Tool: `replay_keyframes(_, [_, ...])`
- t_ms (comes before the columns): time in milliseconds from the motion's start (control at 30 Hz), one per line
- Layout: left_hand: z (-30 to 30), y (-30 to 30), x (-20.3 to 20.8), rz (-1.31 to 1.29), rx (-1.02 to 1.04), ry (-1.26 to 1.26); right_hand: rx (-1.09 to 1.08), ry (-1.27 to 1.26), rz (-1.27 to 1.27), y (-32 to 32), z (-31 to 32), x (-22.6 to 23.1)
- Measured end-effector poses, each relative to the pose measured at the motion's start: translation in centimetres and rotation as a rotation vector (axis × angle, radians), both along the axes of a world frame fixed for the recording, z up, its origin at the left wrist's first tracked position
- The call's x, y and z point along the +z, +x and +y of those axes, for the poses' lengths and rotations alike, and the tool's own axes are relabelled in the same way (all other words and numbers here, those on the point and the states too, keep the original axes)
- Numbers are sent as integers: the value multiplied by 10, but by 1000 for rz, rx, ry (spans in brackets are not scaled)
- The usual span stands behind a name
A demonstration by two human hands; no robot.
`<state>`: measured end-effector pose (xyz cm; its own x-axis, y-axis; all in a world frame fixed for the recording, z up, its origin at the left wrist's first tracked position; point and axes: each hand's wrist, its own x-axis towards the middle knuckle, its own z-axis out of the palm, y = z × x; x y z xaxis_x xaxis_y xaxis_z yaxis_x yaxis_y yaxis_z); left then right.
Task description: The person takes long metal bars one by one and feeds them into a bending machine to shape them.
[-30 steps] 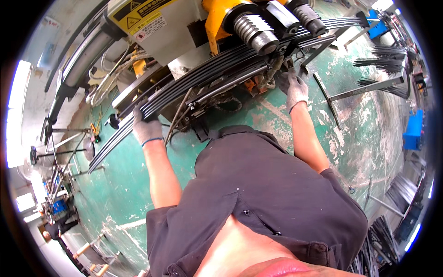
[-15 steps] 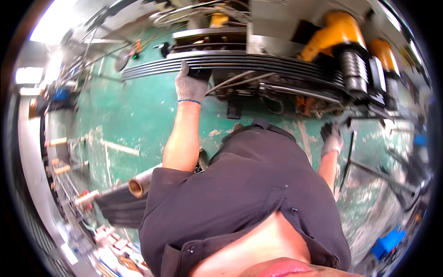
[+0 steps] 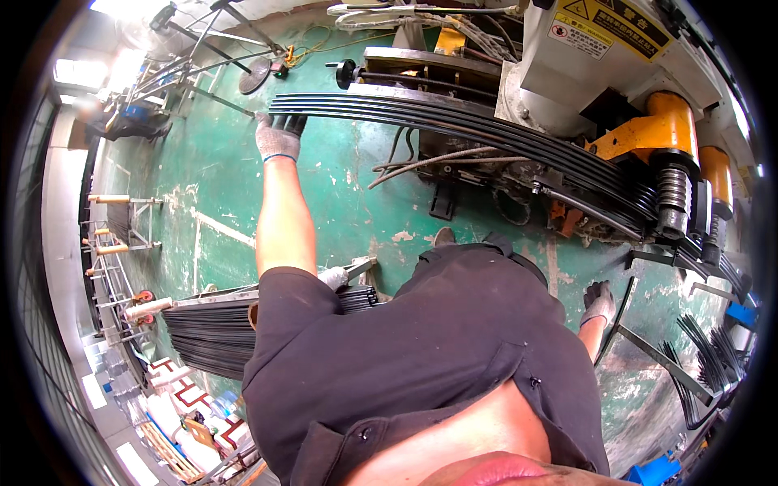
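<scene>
My left hand (image 3: 278,139), in a grey knit glove with dark fingers, is at the left end of a bundle of long black strips (image 3: 454,121). Its fingers are apart and stretched up against the lower side of the bundle, with the thumb just beyond the strip ends. No closed grip shows. The strips run rightward across the front of a machine (image 3: 559,105) to its orange-topped spring unit (image 3: 671,162). My right hand (image 3: 599,304), gloved alike, hangs low at my right side, open with nothing visible in it, near a dark metal frame (image 3: 648,344).
A rack of black strips (image 3: 211,332) stands to my left. More black strips (image 3: 701,364) rest on the frame at right. A round-based stand (image 3: 255,77) is at the far left. Cables (image 3: 438,162) hang below the machine, above the green floor (image 3: 219,182).
My left hand has moved left along the strips to their end, and its fingers have spread. My right hand still hangs at my side. The whole view has shifted.
</scene>
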<state>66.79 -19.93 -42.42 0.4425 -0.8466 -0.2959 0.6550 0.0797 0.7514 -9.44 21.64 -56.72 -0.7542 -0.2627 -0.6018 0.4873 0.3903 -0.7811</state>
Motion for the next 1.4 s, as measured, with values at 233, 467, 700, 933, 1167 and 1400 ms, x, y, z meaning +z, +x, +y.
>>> replay_keyframes(233, [-37,21,-5,-69,-265,-57,-84,83,47,14,27,6])
replay_keyframes(467, [-21,42,-11,-92,-477,-75,-59,160,75,30,26,26])
replay_keyframes(700, [-19,38,2,-102,-383,-9,111,71,35,38,-20,26])
replay_keyframes(933, [26,-52,-29,72,44,33,290,196,55,-41,-16,-24])
replay_keyframes(1167, [104,-260,-155,423,45,493,328,388,-113,-142,1,-72])
replay_keyframes(1400, [159,-455,-208,-470,-968,204,630,396,106,-246,-8,-131])
